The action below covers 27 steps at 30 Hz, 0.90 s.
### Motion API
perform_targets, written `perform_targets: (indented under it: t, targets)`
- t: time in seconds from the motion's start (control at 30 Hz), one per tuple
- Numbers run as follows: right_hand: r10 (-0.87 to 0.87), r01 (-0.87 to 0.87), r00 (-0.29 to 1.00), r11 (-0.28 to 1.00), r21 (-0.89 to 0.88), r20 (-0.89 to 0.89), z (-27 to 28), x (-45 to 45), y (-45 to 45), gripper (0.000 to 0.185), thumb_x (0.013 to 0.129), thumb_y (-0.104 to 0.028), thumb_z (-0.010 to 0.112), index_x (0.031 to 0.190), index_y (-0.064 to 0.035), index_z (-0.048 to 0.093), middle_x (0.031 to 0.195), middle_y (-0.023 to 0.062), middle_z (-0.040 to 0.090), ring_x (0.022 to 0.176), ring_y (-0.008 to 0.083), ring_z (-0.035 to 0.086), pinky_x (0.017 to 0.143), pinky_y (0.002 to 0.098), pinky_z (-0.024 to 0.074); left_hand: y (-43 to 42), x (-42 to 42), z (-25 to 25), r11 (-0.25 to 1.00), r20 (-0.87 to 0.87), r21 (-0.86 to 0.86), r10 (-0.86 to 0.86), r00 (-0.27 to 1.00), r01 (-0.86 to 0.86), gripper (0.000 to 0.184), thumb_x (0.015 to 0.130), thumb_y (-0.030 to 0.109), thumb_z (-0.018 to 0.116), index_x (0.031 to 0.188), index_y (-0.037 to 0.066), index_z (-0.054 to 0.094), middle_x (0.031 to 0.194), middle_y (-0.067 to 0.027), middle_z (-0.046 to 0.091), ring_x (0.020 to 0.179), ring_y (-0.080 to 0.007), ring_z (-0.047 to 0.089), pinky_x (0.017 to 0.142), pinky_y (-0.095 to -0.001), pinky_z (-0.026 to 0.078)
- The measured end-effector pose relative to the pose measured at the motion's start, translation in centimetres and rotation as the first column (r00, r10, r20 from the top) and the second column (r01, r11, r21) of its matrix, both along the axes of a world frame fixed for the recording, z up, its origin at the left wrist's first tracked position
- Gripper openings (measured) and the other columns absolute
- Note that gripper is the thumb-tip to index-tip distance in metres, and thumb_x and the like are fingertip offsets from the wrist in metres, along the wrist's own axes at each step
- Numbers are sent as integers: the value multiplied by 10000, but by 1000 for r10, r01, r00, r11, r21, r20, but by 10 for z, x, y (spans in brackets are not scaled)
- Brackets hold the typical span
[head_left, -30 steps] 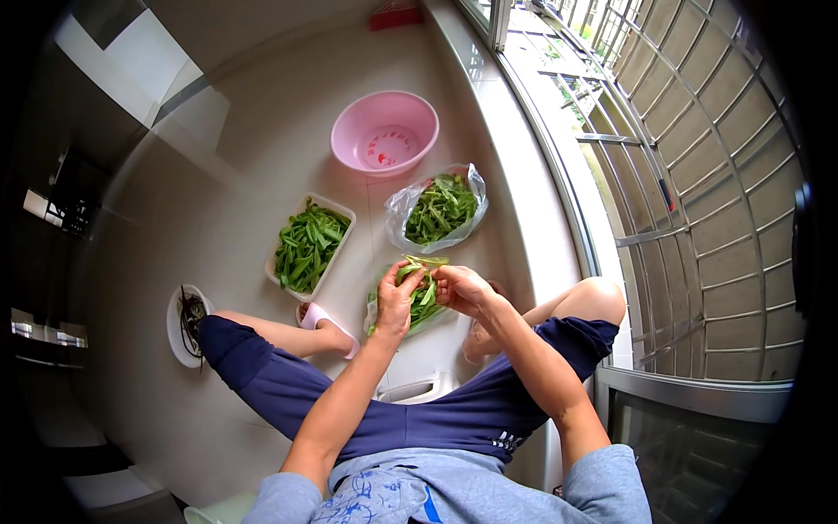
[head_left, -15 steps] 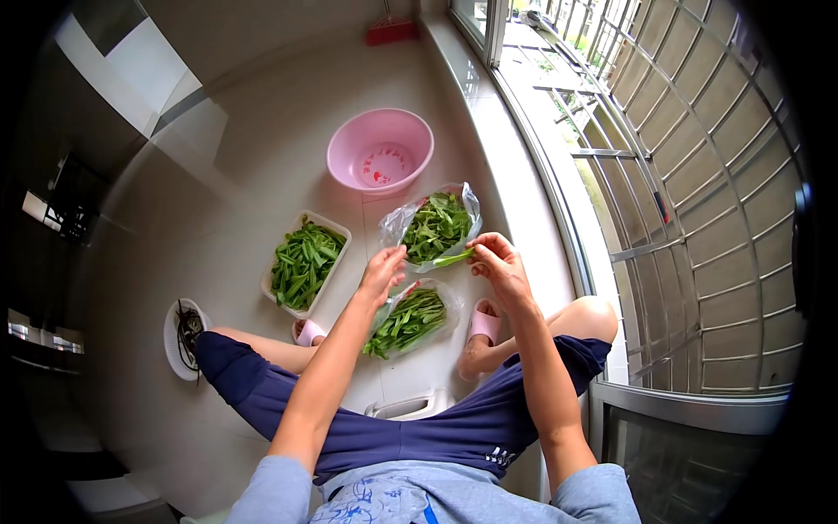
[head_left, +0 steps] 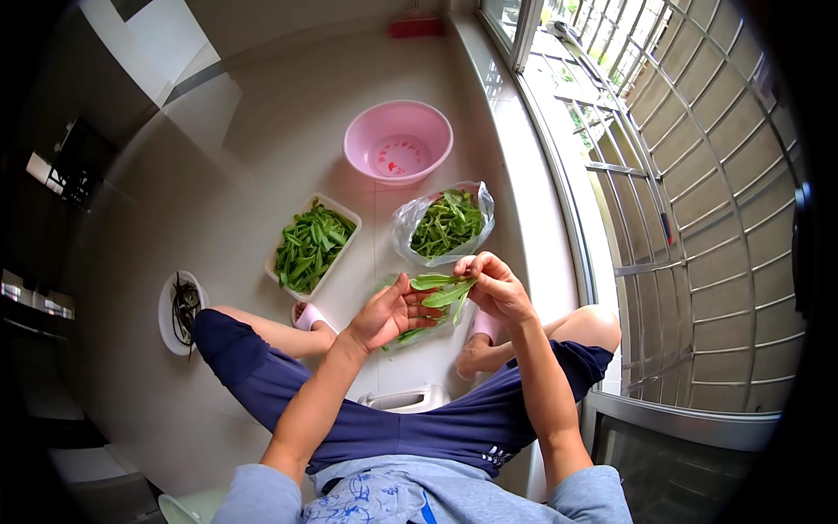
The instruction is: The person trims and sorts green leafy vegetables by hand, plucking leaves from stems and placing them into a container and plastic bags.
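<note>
A small sprig of leafy greens (head_left: 447, 294) is pinched at its base by my right hand (head_left: 499, 288), its leaves pointing left. My left hand (head_left: 381, 316) is open, palm up and fingers spread, close to the leaf tips; whether it touches them I cannot tell. Just beyond the hands, a clear plastic bag (head_left: 404, 234) holds a heap of leafy greens (head_left: 449, 223). Under the hands lies a second bunch of greens (head_left: 408, 337), mostly covered by them. To the left, cut-looking greens (head_left: 312, 249) fill a white rectangular tray (head_left: 353, 229).
A pink basin (head_left: 353, 150) stands farther back on the tiled floor. At the left, a white dish (head_left: 171, 336) holds dark stringy scraps. A low white stool edge (head_left: 428, 399) shows between my legs. A window ledge and metal bars (head_left: 646, 271) run along the right.
My right hand has drawn the sprig nearer, away from the far bag, and its leaves now fan out. My left hand has come lower and turned palm up. The view has shifted slightly.
</note>
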State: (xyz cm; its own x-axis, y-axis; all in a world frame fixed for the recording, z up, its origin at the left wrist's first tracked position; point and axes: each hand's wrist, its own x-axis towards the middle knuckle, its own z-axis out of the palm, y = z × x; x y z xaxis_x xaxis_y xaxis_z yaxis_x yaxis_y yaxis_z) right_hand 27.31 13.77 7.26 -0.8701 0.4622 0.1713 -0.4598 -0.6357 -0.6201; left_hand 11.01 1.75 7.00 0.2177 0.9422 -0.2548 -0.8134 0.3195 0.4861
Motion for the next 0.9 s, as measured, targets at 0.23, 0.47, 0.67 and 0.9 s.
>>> perform_targets:
  t: [0.23, 0.47, 0.67, 0.9]
  targets:
    - [61, -72, 986, 995, 66, 156, -7, -4, -2, 68, 787, -103, 499, 821, -45, 488, 920, 68, 469, 795, 124, 453, 688, 244, 382, -1, -8, 12, 995, -325, 49, 97, 941, -86, 438, 801, 371, 450, 1066, 23, 421, 1014, -93, 484, 933, -186, 480, 794, -301, 393]
    - [-122, -72, 862, 931, 357, 492, -17, -23, -20, 170, 757, -63, 504, 909, 12, 492, 852, 59, 496, 689, 102, 488, 636, 226, 415, 1, 3, -13, 981, -923, 87, 14, 385, 171, 236, 762, 181, 510, 929, 16, 526, 757, -50, 552, 712, -115, 504, 642, -239, 402]
    - [-301, 19, 672, 920, 391, 676, -39, -10, 6, 273, 758, -60, 499, 1023, 4, 476, 832, 70, 538, 671, 111, 523, 596, 217, 444, -8, -70, -67, 929, -965, 5, 101, 240, -370, 127, 761, 145, 489, 794, 29, 530, 553, -51, 544, 489, -109, 514, 480, -266, 417]
    - [-257, -61, 623, 926, 374, 739, -47, -20, -6, 220, 753, -58, 500, 952, 33, 503, 800, 79, 558, 640, 121, 530, 591, 225, 443, 2, -261, -133, 860, -996, -77, -89, 2, -505, 852, 585, 432, 645, 1151, -101, 296, 1159, -253, 366, 1089, -310, 369, 903, -322, 304]
